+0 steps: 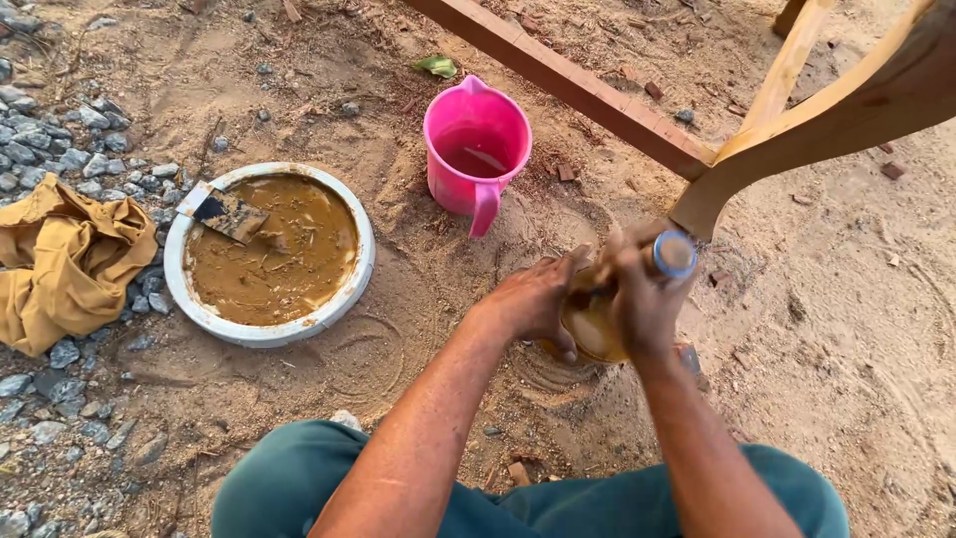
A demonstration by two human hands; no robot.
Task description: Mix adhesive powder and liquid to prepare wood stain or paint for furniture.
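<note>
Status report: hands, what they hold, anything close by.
Left hand and right hand both gripping amber bottle, blue cap. Chair leg touching the cap end. Pink jug apart.

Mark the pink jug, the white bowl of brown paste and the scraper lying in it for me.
pink jug (460,184): head view, on its outer wall beside the handle.
white bowl (366,249): head view, on its bare right rim.
scraper (231,216): head view, on the blade resting in the paste.

Jug (476,149) right of basin (269,329), perhaps apart
</note>
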